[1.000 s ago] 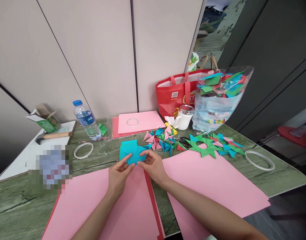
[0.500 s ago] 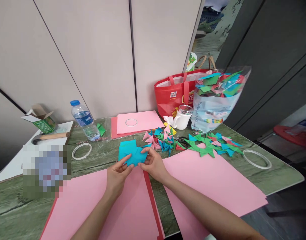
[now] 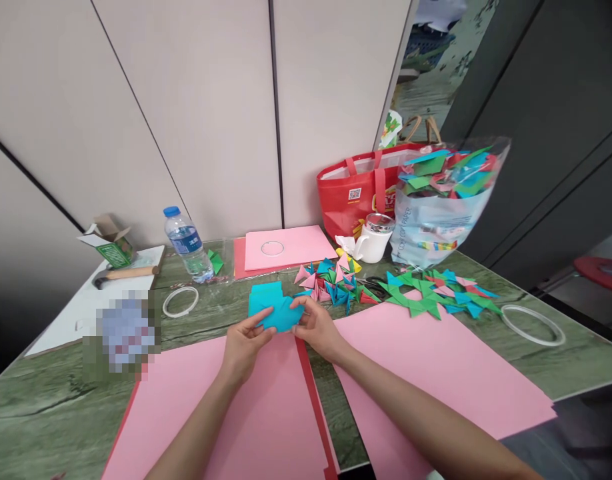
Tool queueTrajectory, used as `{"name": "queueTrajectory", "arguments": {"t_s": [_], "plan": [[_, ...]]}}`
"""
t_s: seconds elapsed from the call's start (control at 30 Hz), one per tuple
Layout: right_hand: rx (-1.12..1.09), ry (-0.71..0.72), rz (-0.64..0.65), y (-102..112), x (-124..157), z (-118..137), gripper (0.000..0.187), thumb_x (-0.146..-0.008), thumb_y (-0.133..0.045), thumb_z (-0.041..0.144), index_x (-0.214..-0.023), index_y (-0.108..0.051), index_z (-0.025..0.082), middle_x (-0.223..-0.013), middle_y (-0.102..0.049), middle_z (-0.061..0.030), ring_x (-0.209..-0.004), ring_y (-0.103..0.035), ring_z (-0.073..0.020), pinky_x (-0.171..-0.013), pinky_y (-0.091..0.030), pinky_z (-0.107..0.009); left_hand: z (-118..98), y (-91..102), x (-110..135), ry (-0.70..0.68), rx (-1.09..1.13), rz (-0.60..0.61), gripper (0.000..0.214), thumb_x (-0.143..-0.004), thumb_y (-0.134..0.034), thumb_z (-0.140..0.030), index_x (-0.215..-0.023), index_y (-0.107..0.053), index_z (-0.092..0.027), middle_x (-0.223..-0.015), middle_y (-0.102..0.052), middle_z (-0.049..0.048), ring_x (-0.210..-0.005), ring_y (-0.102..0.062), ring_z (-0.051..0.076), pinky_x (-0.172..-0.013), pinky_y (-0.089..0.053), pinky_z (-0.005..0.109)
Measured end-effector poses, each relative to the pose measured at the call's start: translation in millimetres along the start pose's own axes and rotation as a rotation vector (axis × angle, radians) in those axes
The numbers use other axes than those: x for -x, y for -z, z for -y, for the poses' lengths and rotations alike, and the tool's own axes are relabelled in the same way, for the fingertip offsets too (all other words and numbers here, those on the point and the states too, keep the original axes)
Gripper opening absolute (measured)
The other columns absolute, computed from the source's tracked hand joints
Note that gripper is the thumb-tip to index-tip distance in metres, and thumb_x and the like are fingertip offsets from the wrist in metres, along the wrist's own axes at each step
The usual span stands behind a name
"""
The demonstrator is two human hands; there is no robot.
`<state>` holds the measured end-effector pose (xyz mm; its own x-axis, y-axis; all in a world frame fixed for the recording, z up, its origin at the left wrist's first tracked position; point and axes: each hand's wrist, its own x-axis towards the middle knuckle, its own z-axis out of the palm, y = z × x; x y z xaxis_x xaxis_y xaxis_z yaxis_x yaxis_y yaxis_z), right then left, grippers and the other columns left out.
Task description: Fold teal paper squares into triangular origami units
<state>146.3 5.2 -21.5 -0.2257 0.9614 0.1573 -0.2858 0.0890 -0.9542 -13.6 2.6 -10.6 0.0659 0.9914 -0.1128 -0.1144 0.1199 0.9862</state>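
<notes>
My left hand [image 3: 243, 347] and my right hand [image 3: 320, 327] both pinch a folded blue paper piece [image 3: 281, 315] just above the table. The left fingers grip its lower left edge and the right fingers its right edge. Behind it lies a small stack of blue paper squares [image 3: 265, 293]. Both hands hover over the far end of a large pink sheet [image 3: 236, 413] that rests on a red sheet.
A heap of folded coloured paper triangles [image 3: 336, 283] and a green and blue chain of them [image 3: 436, 297] lie to the right. Another pink sheet [image 3: 436, 373], tape rings [image 3: 533, 323] [image 3: 180, 301], a water bottle [image 3: 186, 243], white mug [image 3: 372, 241], red bag [image 3: 361, 193], plastic bag of pieces [image 3: 441, 200].
The hands keep hold of the blue piece with only small finger shifts. The camera view has shifted slightly, so everything sits a little to the right.
</notes>
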Motion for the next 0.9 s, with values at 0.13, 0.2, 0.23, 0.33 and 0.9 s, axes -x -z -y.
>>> {"name": "queueTrajectory", "arguments": {"t_s": [0.13,0.2,0.23,0.33,0.9], "plan": [[-0.057,0.01,0.012,-2.4,0.7,3.2,0.031,-0.056,-0.053,0.008,-0.083,-0.044,0.021,-0.071,-0.05,0.004,-0.065,-0.051,-0.0104,-0.058,-0.046,-0.023,-1.8,2.8,-0.5,0.001,0.005,0.043,0.051,-0.055,-0.073,-0.02,-0.104,-0.061,-0.015,-0.084,-0.071,0.0065,-0.076,-0.063,0.018,-0.073,-0.047,0.028],[-0.07,0.0,0.011,-3.0,0.4,5.0,0.033,-0.055,-0.053,0.008,-0.084,-0.045,0.022,-0.074,-0.051,0.0033,-0.067,-0.053,-0.0116,-0.061,-0.048,-0.025,-3.1,3.1,-0.5,-0.002,0.012,0.052,0.051,-0.055,-0.073,-0.019,-0.104,-0.062,-0.016,-0.087,-0.07,0.0066,-0.078,-0.063,0.018,-0.075,-0.047,0.028],[-0.067,-0.007,0.002,-2.5,-0.1,5.7,0.034,-0.055,-0.054,0.008,-0.084,-0.045,0.022,-0.076,-0.052,0.0026,-0.068,-0.053,-0.0121,-0.062,-0.048,-0.026,-4.0,3.1,-0.4,-0.002,0.013,0.053,0.051,-0.054,-0.073,-0.019,-0.103,-0.062,-0.016,-0.088,-0.07,0.0067,-0.079,-0.063,0.019,-0.075,-0.047,0.028],[-0.037,-0.017,-0.053,2.6,-3.5,6.9,0.038,-0.054,-0.054,0.008,-0.088,-0.047,0.022,-0.087,-0.054,0.0004,-0.069,-0.056,-0.0126,-0.06,-0.048,-0.026,-7.6,2.9,0.3,-0.002,-0.009,0.05,0.051,-0.054,-0.073,-0.021,-0.103,-0.062,-0.015,-0.087,-0.07,0.0076,-0.079,-0.063,0.02,-0.076,-0.047,0.03],[0.336,0.028,-0.029,14.8,-5.0,3.1,0.017,-0.064,-0.055,0.012,-0.076,-0.065,0.017,-0.076,-0.065,-0.0012,-0.071,-0.059,-0.0155,-0.065,-0.046,-0.029,-12.6,0.5,2.1,-0.209,-0.282,0.107,0.028,-0.06,-0.067,-0.022,-0.087,-0.069,-0.019,-0.109,-0.062,0.0098,-0.111,-0.046,0.029,-0.08,-0.045,0.035]]}}
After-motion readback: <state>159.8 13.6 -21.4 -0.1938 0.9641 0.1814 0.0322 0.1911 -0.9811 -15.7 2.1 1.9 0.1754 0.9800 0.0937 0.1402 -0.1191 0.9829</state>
